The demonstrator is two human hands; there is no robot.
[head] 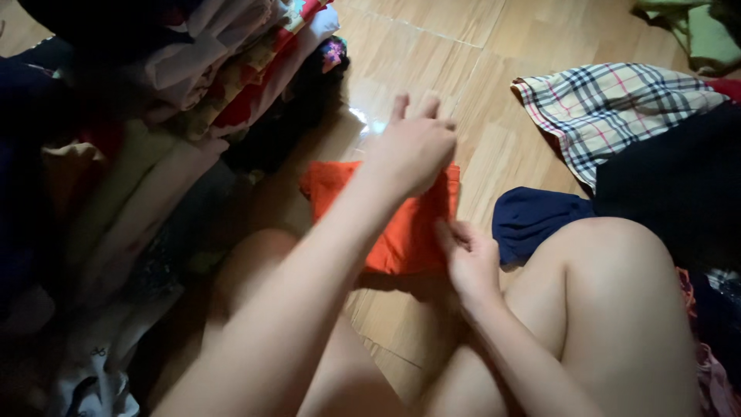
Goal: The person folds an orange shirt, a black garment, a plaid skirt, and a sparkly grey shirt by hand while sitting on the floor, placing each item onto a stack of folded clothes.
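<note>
An orange garment point(401, 232), folded into a rectangle, lies on the wooden floor point(432, 62) in front of me. My left hand point(413, 147) reaches over it and pinches its far right corner. My right hand point(467, 259) holds the near right edge of the same cloth, fingers curled on it. Both my bare knees frame the garment, the right knee point(617, 262) close beside my right hand.
A tall pile of mixed clothes point(193, 77) fills the left side. A plaid cloth point(610, 104), a dark garment point(679, 185) and a navy piece point(532, 220) lie at the right. Green fabric point(706, 35) sits at the top right corner.
</note>
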